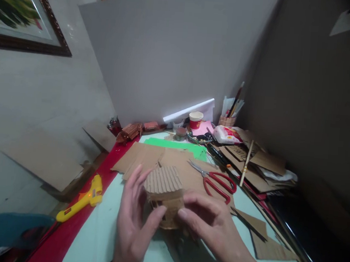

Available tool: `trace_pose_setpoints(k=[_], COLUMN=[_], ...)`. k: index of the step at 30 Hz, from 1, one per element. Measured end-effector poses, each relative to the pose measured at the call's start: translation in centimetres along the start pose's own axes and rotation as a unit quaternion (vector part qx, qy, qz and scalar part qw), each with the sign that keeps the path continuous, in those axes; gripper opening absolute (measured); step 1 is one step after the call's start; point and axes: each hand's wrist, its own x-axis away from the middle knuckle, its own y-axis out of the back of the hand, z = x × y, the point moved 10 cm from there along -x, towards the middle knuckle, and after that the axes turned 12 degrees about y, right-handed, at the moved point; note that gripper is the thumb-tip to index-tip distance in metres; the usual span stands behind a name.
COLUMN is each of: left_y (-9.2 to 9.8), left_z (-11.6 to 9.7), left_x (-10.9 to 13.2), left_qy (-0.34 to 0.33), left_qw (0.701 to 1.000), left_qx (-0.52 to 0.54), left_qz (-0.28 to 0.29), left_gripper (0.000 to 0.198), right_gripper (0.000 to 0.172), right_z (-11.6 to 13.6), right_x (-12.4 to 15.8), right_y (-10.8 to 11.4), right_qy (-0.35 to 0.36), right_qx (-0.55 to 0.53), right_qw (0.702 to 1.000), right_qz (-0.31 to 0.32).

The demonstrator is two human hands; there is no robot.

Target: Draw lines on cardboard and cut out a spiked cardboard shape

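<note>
A small cardboard house (171,211) with a ridged, corrugated roof (163,179) is between my hands, above the pale table. My left hand (136,221) is around its left side, thumb against the front near a small window opening and fingers rising beside the roof. On the right side, my right hand (208,220) pinches the wall between thumb and fingers. Beneath the house, a dark strip-like piece (173,252) slants downward; whether it joins the house I cannot tell. Red-handled scissors (216,182) lie on flat cardboard (179,157) just beyond my right hand.
A yellow glue gun (86,200) lies on the red strip at the left. Cardboard scraps (263,235) and a cardboard pile (263,162) are at the right. Behind are green sheets (197,150), a paper cup (195,120), a wet-wipe pack (227,134) and a pen holder (227,121).
</note>
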Motion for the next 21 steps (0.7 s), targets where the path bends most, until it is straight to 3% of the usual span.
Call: trace_pose_setpoints(k=[5,8,12,16,21], left_y=[0.4,0.4,0.2,-0.7,-1.4], left_z=[-0.6,-0.9,-0.8,-0.1,0.4], left_x=[0.6,0.9,1.0,1.1,1.3], left_qy=[-0.056,-0.077,-0.062,-0.024,-0.008], left_qw=[0.998,0.996,0.997,0.999,0.998], left_qx=[-0.012,-0.022,-0.038,-0.031,-0.044], left_qz=[-0.02,-0.03,-0.023,0.022,0.046], left_gripper=[0.073,0.071,0.068,0.063,0.062], right_gripper=[0.018,0.017,0.046,0.061,0.054], right_z=[1.9,2.6,3.9,4.2,3.0], right_x=[0.0,0.3,0.6,0.4,-0.1], right_y=[0.3,1.5,2.0,1.1,0.5], right_qy=[0.093,0.142,0.201,0.204,0.15], right_qx=[0.099,0.14,0.195,0.213,0.168], right_qw=[0.991,0.98,0.96,0.955,0.972], right_qz=[0.017,-0.024,-0.021,0.044,0.063])
